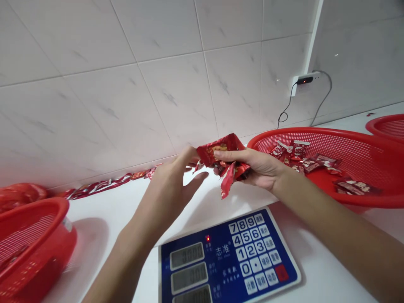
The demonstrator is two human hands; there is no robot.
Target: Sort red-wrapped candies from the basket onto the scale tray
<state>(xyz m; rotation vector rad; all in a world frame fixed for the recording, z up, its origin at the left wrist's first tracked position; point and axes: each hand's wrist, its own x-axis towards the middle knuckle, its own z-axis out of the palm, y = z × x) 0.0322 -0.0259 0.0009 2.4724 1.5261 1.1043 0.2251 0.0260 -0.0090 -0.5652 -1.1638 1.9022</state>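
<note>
My right hand (260, 166) is closed around a bunch of small red wrapped snack packets (221, 149), its thumb pressed on the top one. The packets are held in the air above the white top of a digital scale; one wrapper end hangs down. Just left of the bunch is my left hand (172, 179), thumb spread away from the fingers. Its fingertips reach up to the packets' edge and are partly hidden. Below both hands sits the scale's blue keypad panel (227, 256), with three display windows and a lit red dot.
To the right stands a red mesh basket (375, 168) with several wrapped packets (312, 162) inside. Another red basket (58, 219) is at left, beside a red plastic bag (22, 195). Red wrapped strips (107, 185) lie along the tiled wall. A power strip (306, 79) with cables is on the wall.
</note>
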